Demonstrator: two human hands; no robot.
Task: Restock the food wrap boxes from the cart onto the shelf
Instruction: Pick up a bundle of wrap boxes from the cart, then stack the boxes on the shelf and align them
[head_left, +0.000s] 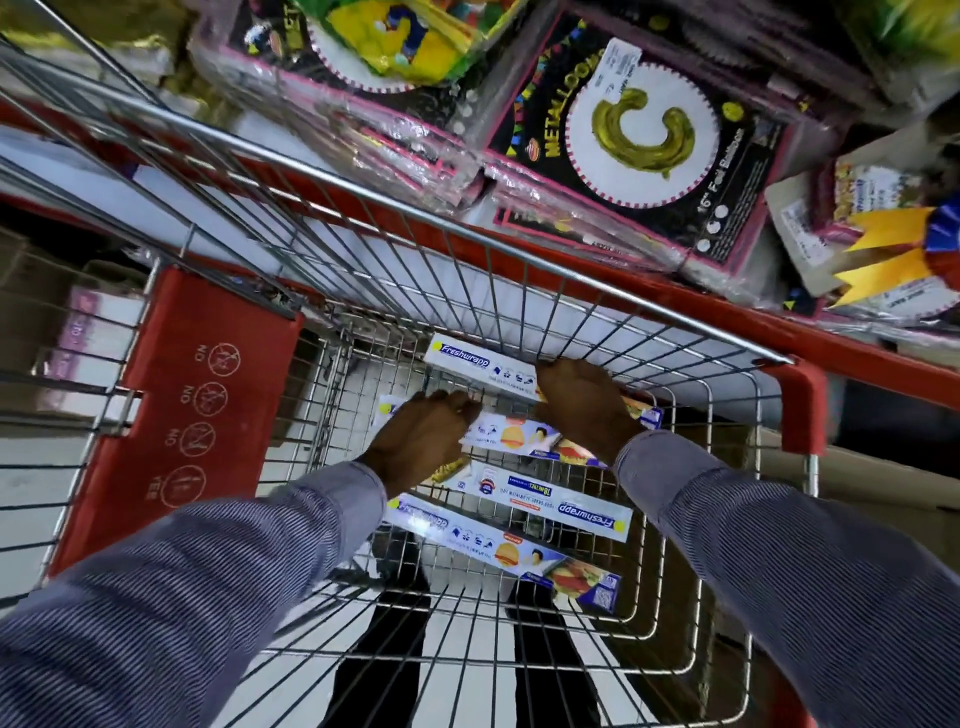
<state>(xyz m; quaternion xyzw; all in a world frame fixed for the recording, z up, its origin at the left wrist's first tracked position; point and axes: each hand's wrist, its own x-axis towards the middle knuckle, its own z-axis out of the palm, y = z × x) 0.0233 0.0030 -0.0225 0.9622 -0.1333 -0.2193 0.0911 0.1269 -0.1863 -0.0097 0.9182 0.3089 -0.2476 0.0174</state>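
Four Freshwrapp foil boxes (535, 452) lay on the wire cart (519, 270) floor. Left hand (421, 436) and right hand (587, 405) rested on the far two; grip closure unclear. Judged light, stiff, crushable cartons; best grasped mid-length across the narrow sides.

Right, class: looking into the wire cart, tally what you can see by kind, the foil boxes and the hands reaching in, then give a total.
Freshwrapp foil boxes in the cart: 4
Hands: 2, left hand, right hand
Total: 6
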